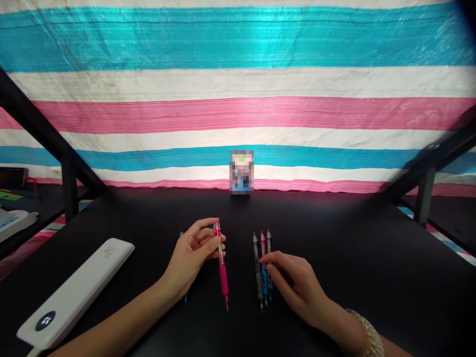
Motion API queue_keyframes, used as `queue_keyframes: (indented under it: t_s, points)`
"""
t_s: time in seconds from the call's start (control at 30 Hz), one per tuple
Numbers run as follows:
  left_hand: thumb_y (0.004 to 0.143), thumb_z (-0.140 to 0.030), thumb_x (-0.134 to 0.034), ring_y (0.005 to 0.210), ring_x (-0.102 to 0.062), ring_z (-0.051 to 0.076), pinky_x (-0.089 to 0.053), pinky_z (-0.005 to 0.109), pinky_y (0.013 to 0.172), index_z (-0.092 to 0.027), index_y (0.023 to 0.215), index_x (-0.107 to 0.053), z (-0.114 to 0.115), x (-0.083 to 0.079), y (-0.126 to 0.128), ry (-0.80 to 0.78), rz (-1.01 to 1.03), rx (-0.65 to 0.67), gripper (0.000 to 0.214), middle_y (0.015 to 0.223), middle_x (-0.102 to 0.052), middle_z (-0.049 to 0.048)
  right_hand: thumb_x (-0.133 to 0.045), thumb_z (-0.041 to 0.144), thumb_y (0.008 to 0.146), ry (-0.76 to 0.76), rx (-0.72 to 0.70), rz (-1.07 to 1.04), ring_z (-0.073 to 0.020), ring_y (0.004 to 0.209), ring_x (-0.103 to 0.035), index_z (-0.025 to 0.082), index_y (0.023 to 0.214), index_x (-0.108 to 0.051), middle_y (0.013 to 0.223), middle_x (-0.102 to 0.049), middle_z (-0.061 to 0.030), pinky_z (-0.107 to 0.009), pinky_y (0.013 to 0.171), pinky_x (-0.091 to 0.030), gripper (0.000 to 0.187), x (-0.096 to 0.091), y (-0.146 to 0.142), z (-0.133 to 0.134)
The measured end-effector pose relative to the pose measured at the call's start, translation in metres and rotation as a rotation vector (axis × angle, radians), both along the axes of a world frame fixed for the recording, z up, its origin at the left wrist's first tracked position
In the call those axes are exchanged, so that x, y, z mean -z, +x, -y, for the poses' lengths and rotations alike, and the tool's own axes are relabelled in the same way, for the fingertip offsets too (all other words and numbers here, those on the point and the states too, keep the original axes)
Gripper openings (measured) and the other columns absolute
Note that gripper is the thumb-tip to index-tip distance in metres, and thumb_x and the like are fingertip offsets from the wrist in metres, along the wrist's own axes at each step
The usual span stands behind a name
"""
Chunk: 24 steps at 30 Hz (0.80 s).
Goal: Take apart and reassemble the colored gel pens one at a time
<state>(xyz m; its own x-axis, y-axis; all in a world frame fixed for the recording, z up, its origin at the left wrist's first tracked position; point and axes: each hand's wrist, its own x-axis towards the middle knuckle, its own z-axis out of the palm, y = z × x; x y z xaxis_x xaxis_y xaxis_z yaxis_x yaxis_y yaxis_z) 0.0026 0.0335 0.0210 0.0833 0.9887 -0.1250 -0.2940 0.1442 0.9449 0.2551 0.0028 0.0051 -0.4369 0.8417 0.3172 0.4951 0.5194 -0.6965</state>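
Observation:
A pink pen (223,280) is pinched in my left hand (197,248), with its tip pointing down toward me and the index finger on its top end. Partly hidden behind that hand lies another pen (185,298), bluish at its tip. On the right, three pens lie side by side: a grey-grip pen (259,285), a blue-grip pen (264,281) with a red top, and a dark pen (269,239). My right hand (297,282) is closed over them, thumb and index fingertips touching their middles; its other fingers are mostly hidden.
A white power bank (80,292) with a lit display and a cable lies at the left of the black table (167,327). At the back edge stands a small blurred-out upright object (241,172). Black frame bars (70,188) flank both sides; a striped sheet (238,114) hangs behind.

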Motion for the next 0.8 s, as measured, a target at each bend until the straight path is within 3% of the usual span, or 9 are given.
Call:
queue_keyframes:
  t_s: [0.5,0.7,0.8]
  points:
    - [0.075,-0.029,-0.086,0.073,-0.069,0.016,-0.059,0.028,0.069,-0.02,0.111,-0.067,-0.002,-0.003,0.0,-0.001,-0.007,-0.01,0.042,0.082,-0.072,0.0017,-0.044,0.022,0.101,0.042,0.008,0.013,-0.0141,0.057,-0.054,0.018,0.101,-0.063,0.069,-0.059,-0.0003,-0.026,0.058,-0.043,0.019,0.003,0.0,0.0]
    - [0.08,-0.027,-0.082,0.074,-0.07,0.015,-0.06,0.028,0.071,-0.023,0.127,-0.061,-0.006,-0.001,-0.005,0.029,-0.005,-0.027,0.052,0.085,-0.072,0.0007,-0.045,0.021,0.101,0.076,0.011,0.02,-0.0145,0.056,-0.057,0.018,0.102,-0.064,0.07,-0.063,-0.0011,-0.026,0.058,-0.045,0.019,0.004,-0.001,-0.001]
    - [0.077,-0.028,-0.084,0.075,-0.071,0.017,-0.06,0.029,0.07,-0.02,0.121,-0.065,-0.01,-0.001,-0.011,0.067,-0.047,-0.037,0.048,0.083,-0.073,0.0017,-0.046,0.02,0.1,0.103,0.014,0.009,-0.015,0.058,-0.06,0.019,0.101,-0.064,0.072,-0.066,-0.0019,-0.026,0.058,-0.047,0.018,0.005,-0.001,-0.001]
